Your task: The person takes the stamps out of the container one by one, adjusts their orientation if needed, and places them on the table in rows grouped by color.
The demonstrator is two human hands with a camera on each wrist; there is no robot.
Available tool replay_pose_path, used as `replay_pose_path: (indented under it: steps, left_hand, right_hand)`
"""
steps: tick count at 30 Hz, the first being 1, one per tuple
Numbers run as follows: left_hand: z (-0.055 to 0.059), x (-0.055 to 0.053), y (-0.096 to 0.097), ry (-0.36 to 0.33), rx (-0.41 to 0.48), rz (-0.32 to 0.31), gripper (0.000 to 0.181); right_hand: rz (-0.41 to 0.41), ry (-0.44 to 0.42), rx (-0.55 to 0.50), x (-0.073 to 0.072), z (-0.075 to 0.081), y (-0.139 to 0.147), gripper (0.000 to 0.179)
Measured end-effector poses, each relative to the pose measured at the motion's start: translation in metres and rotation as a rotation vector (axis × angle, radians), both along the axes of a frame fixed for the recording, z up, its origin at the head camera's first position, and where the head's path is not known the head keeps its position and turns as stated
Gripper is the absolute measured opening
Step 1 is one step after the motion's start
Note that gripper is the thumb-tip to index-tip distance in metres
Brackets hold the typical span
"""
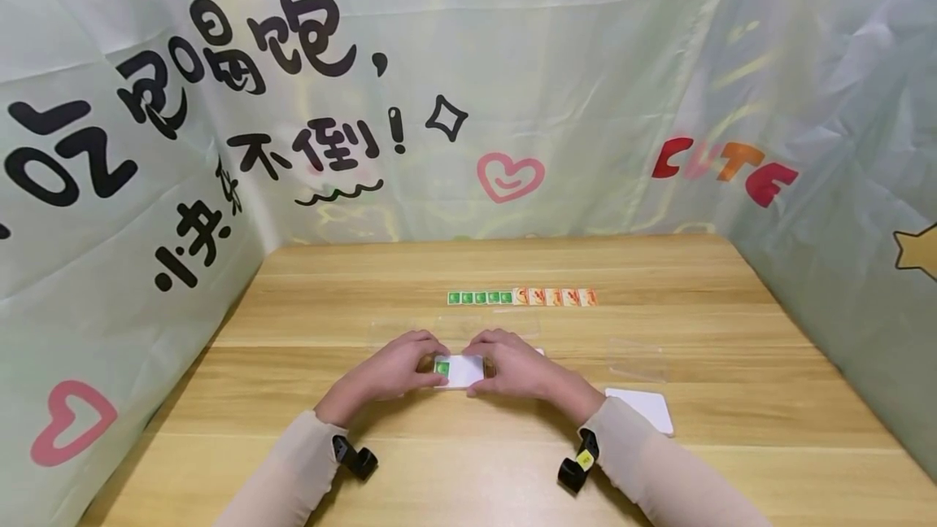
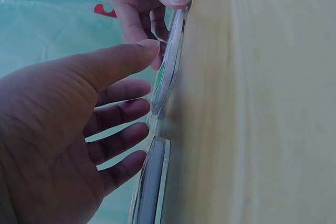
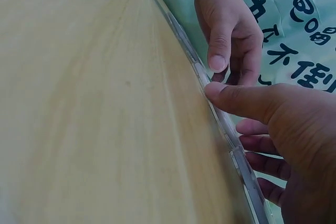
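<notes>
Between my left grip (image 1: pixel 405 366) and right grip (image 1: pixel 516 368) I have a flat panel (image 1: pixel 465 372) on the table (image 1: pixel 468 462), with a small card (image 1: pixel 442 368) on its end by the left grip. Beyond, I see a row of cards (image 1: pixel 554 297) stretching from between the grips to past the right one. Right of the right grip lies a plate (image 1: pixel 642 409), partly behind the forearm, a thin sheet (image 1: pixel 635 361) beyond it.
</notes>
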State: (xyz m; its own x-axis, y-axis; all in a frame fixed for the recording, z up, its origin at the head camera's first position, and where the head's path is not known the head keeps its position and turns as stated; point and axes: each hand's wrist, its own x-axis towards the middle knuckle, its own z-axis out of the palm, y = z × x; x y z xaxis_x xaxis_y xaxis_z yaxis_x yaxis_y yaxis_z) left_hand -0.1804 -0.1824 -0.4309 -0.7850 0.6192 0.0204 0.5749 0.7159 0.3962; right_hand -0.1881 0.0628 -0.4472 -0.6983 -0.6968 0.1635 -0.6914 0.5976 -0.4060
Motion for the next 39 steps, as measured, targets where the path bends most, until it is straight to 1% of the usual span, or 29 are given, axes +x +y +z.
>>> replay_pose_path:
  steps: [6, 14, 21, 28, 39]
  left_hand:
    - [0.0005, 0.0003, -0.0004, 0.006, -0.009, -0.01, 0.037]
    - [0.0009, 0.0004, 0.0001, 0.028, -0.034, -0.025, 0.035]
    - [-0.0014, 0.0003, 0.0009, 0.035, -0.044, -0.027, 0.033]
    - [-0.0014, 0.0005, 0.0022, 0.035, -0.043, -0.042, 0.028]
    - [-0.0031, -0.0001, 0.0027, 0.034, -0.014, -0.063, 0.016]
  right_hand:
    - [-0.003, -0.004, 0.009, 0.0007, 0.0015, 0.0001, 0.058]
    - [0.002, -0.01, 0.003, 0.0013, 0.0022, -0.0001, 0.059]
    - [-0.001, -0.013, 0.0, 0.0014, 0.0016, 0.0, 0.058]
    - [-0.001, -0.005, -0.003, 0.0004, 0.0003, 0.0003, 0.057]
    - [0.009, 0.015, -0.005, -0.0011, -0.0014, 0.001, 0.056]
